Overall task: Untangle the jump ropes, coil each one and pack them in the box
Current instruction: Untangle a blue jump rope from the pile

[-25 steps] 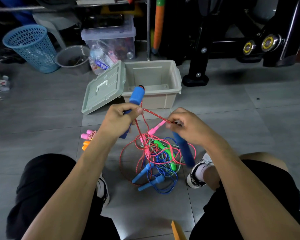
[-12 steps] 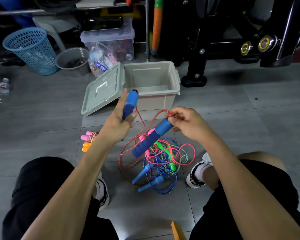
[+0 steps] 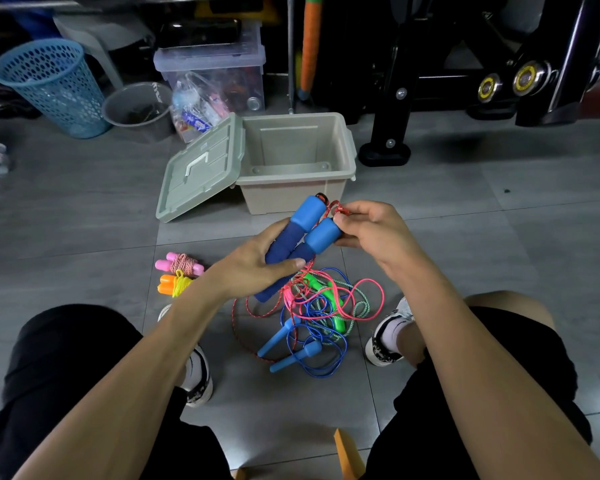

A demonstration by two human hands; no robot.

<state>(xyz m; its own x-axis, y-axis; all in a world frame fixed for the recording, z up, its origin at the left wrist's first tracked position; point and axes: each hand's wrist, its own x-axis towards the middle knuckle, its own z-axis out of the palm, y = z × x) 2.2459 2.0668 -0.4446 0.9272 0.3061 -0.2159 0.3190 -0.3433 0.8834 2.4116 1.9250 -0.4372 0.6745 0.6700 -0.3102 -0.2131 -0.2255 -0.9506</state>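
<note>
My left hand (image 3: 257,265) grips two thick blue foam handles (image 3: 300,233) side by side, above the floor. My right hand (image 3: 374,233) pinches the red braided rope (image 3: 338,207) at the handles' top ends. That red rope hangs down into a tangled pile of ropes (image 3: 319,313) on the floor: pink, blue and green cords with slim blue handles (image 3: 291,351) and green handles (image 3: 326,292). A coiled pink-handled rope (image 3: 179,265) and a coiled orange-handled rope (image 3: 174,284) lie left of the pile. The beige box (image 3: 347,150) stands open behind, with nothing visible inside.
The box's grey-green lid (image 3: 201,168) leans against its left side. A blue basket (image 3: 52,84), a grey bucket (image 3: 136,109) and a clear storage bin (image 3: 215,74) stand at the back left. A black machine frame (image 3: 465,74) fills the back right. My feet flank the pile.
My right hand brought the second blue handle up beside the first, and my left hand now grips both together. The right hand's pinch moved to the rope at the handle tops.
</note>
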